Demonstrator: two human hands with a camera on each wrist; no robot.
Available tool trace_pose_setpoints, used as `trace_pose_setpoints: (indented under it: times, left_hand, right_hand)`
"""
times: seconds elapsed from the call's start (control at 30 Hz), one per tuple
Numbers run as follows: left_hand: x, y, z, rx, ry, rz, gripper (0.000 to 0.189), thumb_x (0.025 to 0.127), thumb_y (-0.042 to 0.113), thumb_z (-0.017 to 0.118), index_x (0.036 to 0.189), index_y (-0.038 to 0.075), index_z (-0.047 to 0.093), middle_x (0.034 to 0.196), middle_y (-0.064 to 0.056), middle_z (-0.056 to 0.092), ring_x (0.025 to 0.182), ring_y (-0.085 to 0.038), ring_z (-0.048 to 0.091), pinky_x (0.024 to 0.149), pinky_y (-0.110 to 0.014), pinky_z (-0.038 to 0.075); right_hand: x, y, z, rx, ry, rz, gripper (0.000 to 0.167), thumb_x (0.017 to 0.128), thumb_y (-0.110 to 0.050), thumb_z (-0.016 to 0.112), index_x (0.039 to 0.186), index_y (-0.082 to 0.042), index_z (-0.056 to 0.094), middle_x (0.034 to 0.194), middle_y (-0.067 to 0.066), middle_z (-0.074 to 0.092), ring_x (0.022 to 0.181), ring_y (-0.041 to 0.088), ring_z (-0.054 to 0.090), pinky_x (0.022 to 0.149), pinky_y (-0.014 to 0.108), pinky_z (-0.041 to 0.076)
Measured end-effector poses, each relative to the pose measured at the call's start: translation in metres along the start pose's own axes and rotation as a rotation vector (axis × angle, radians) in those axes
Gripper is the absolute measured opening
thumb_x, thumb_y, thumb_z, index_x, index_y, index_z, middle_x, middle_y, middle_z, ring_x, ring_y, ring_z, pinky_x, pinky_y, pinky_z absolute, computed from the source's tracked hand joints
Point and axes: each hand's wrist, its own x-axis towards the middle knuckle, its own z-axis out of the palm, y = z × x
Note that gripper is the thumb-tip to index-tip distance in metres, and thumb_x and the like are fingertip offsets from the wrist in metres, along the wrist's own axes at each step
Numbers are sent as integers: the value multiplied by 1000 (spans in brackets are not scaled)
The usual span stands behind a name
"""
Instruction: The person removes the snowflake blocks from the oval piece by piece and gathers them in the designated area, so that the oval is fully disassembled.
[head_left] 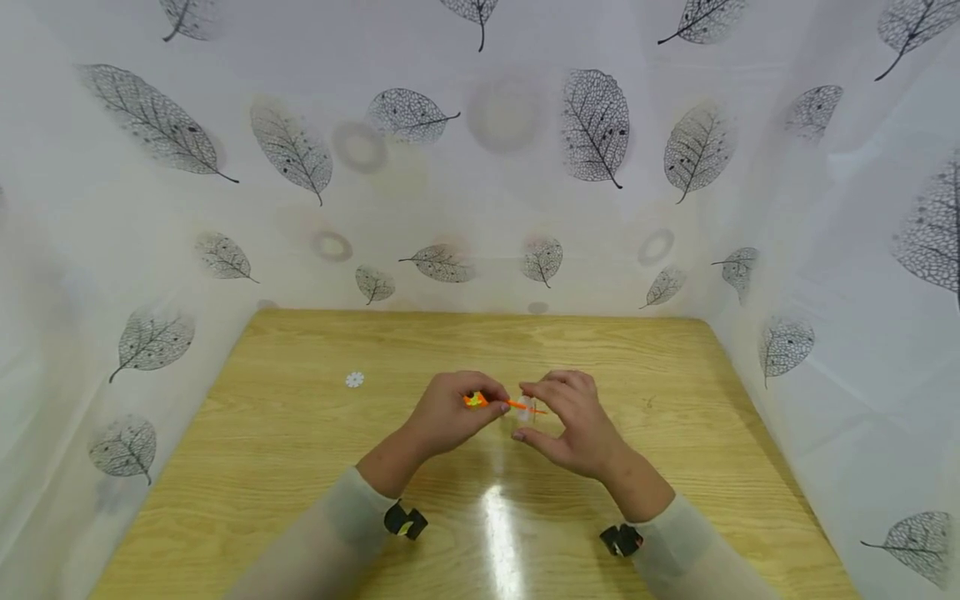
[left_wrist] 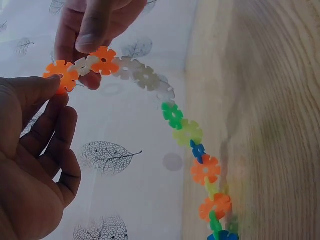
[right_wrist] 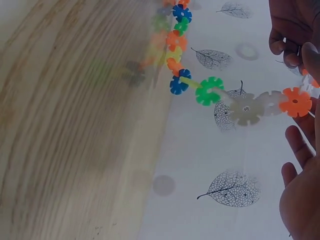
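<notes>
A chain of linked, notched plastic snowflake discs hangs in a curve below both hands, in orange, white, clear, green, yellow and blue. My left hand [head_left: 457, 417] pinches an orange disc [left_wrist: 61, 75] at its end between thumb and fingertips. A white disc [left_wrist: 86, 65] joins that one to a second orange disc [left_wrist: 104, 60]. My right hand [head_left: 573, 421] stands around these discs with thumb and fingers spread apart, fingertips close beside them. From there clear discs [right_wrist: 246, 109] lead down to a green disc [right_wrist: 209, 91] and a blue disc [right_wrist: 180, 81].
One loose white snowflake disc [head_left: 355, 380] lies on the wooden table [head_left: 300, 467], left of the hands. Leaf-patterned white sheeting [head_left: 480, 200] surrounds the back and sides of the table. A black wrist strap [head_left: 405, 521] is worn on the left sleeve, with another strap [head_left: 621, 540] on the right.
</notes>
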Motion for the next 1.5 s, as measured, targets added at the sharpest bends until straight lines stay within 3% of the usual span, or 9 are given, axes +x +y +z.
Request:
trace_pose_setpoints:
  times: [0.1,0.3,0.43,0.67,0.97,1.27,1.37,1.5]
  left_hand:
    - [-1,0,-2,10,3,-13,3,96,20,78,98,18,79,94,12,74,85,-6,67,74,-40,57]
    - [-3,-1,-4,17,15,-8,2,96,17,77,97,17,79,93,11,73,82,-7,66,71,-42,56]
    - [-3,-2,-3,29,10,0,3,95,14,77,97,16,78,93,11,72,83,-7,65,71,-37,56]
    - [-3,-2,-4,50,9,27,9,94,8,77,96,17,76,93,8,71,84,-8,65,75,-37,58]
    - [-3,1,-5,69,19,39,1,95,10,77,94,10,76,93,4,73,84,-9,67,75,-39,59]
    - [-2,1,-8,89,43,66,7,93,6,78,91,12,76,90,3,74,81,-8,67,76,-32,58]
    - [-3,-1,-15,107,58,31,3,95,9,77,94,12,76,92,4,74,81,-7,66,77,-33,57]
    - [-5,-3,-35,93,149,-48,3,95,12,77,94,14,76,91,9,73,82,-9,64,76,-35,54]
  right_hand:
    - [-2,2,2,7,-21,14,54,94,-49,75,128,-7,71,110,1,73,109,27,58,95,56,37]
    - [-1,3,7,-9,35,-42,42,96,-42,76,120,-8,75,109,2,76,105,28,60,91,54,39]
    - [1,2,8,-20,70,-77,39,98,-41,73,117,-7,76,106,2,76,101,29,62,88,54,41]
    - [4,-1,8,-36,95,-101,37,99,-39,71,115,-6,77,103,3,77,99,29,62,88,55,41]
    - [5,-3,10,-44,109,-119,37,100,-38,70,113,-4,77,102,5,77,97,30,63,87,54,41]
    - [8,-3,11,-52,118,-133,38,100,-38,71,109,-2,78,100,5,77,95,30,63,85,54,42]
    - [6,-2,9,-60,110,-125,37,99,-37,71,109,-2,77,100,5,77,94,30,63,85,54,42]
    - [1,3,6,-68,131,-121,38,99,-38,71,105,-1,77,97,6,77,91,31,62,83,54,42]
